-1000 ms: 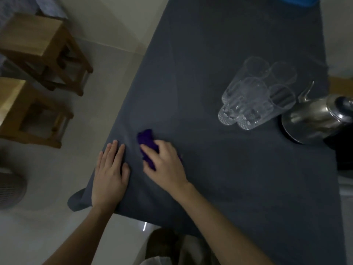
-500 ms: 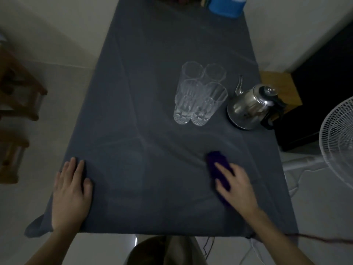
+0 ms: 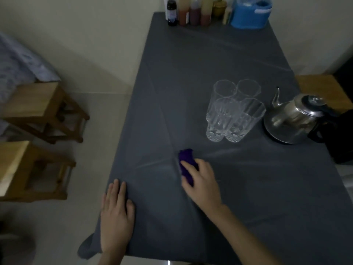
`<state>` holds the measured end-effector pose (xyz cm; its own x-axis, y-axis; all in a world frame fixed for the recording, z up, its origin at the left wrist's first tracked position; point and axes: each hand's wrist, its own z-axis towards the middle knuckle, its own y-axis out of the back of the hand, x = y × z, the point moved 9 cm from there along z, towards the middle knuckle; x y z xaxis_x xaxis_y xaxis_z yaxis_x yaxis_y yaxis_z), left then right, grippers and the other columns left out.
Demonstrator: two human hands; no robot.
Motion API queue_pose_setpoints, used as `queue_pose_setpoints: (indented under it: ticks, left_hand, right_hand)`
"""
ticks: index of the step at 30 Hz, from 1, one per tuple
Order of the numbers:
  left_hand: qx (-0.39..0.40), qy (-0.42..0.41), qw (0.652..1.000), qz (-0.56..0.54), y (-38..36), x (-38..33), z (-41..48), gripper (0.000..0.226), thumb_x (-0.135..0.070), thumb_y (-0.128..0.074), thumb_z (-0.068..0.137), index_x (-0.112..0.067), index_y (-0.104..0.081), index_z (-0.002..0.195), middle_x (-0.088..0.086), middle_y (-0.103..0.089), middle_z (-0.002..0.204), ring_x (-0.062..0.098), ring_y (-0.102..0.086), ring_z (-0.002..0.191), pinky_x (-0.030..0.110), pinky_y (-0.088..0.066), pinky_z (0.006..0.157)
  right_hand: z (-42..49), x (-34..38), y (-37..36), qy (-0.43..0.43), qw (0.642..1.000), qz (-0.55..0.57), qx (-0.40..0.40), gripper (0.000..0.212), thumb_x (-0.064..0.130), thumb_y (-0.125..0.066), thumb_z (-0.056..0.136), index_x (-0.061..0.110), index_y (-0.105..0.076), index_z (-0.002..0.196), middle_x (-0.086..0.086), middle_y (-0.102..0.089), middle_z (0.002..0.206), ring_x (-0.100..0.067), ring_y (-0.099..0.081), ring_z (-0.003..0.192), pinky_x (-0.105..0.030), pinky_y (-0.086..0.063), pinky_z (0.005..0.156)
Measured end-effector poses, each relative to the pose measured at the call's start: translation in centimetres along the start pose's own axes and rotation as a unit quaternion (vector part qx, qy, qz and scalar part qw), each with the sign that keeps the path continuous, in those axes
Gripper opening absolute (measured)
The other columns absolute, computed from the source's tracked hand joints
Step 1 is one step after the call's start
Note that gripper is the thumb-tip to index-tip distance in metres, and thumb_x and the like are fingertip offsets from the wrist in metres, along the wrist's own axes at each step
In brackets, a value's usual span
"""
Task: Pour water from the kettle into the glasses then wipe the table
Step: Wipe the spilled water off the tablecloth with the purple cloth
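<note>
Dim light falls on a long table (image 3: 219, 60) covered with a dark grey cloth, seen from above by the person standing at its near end. Their right hand (image 3: 202, 183) presses flat on a small purple rag (image 3: 186, 163), fingers spread over it, holding it against the cloth near the middle of the table's near half. The rag's far end pokes out beyond the fingertips. Their left hand (image 3: 116, 217) lies open and flat, palm down, on the near left corner of the table, gripping nothing.

Just beyond the rag stand four clear glasses (image 3: 234, 109), upright and clustered two by two, touching each other. I cannot tell how much water they hold. Beside them on the right sits a shiny metal kettle (image 3: 295, 119), its spout pointing away toward the far end and its black handle toward the table's right edge.

At the far end, against the wall, stand several bottles (image 3: 189, 11) in a row and a blue container (image 3: 250, 14). Two wooden stools (image 3: 36, 104) stand on the pale floor to the left of the table.
</note>
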<state>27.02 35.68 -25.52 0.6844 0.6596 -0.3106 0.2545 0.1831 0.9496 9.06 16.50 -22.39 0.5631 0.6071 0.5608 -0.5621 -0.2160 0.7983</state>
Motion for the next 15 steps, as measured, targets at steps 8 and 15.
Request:
queue_pose_setpoints:
  ticks: [8,15]
  left_hand:
    - [0.010,-0.002,1.000,-0.008,-0.3,0.4,0.2,0.061,-0.035,-0.030,0.088,-0.007,-0.041,0.141,0.013,-0.037,0.149,0.027,-0.032,0.138,0.038,-0.015,0.115]
    - [-0.005,-0.006,1.000,-0.014,0.0,0.1,0.0,0.056,-0.035,-0.033,0.092,-0.012,-0.039,0.143,0.007,-0.031,0.153,0.019,-0.021,0.143,0.031,-0.006,0.119]
  right_hand:
    - [2.4,10.9,-7.4,0.289,0.943,-0.031,0.159,0.043,0.022,-0.068,0.077,0.013,-0.065,0.119,-0.016,-0.062,0.114,-0.032,-0.060,0.096,-0.041,-0.052,0.081]
    - [6.2,0.3,-0.7,0.124,0.982,-0.120,0.082,0.046,0.017,-0.073,0.079,0.011,-0.065,0.124,-0.015,-0.062,0.105,-0.031,-0.060,0.087,-0.043,-0.056,0.077]
